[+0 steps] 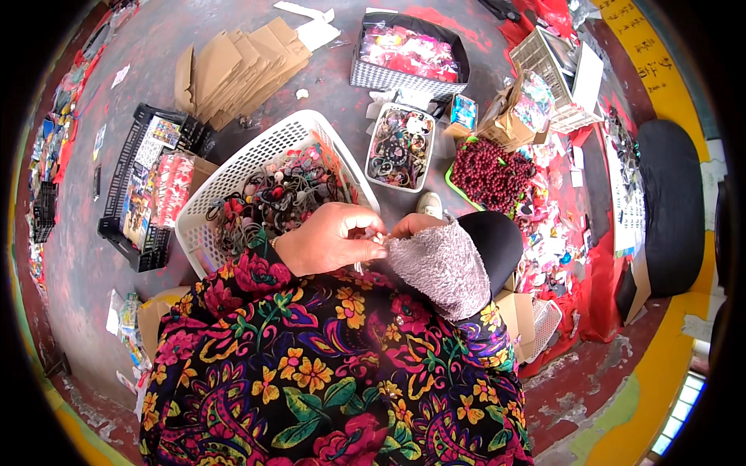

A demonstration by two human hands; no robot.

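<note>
My left hand [330, 239] is closed in a pinch over the near right side of a white plastic basket [233, 172]. Between its thumb and forefinger is something small and whitish, too small to name. My right hand [416, 224] meets it there, its fingers curled in at the same spot; a fuzzy grey sleeve cover [447, 268] hides much of that wrist. Dark and coloured hair ties [268, 190], many with small ornaments, are heaped in the basket just beyond my left hand.
Ahead stand a white bin of hair ties [400, 147], a dotted box [412, 84] of pink packets and a green tray of dark red beads [493, 172]. A black crate [148, 186] and flattened cardboard [241, 66] lie left. Loose goods cover red cloth [594, 299] at right.
</note>
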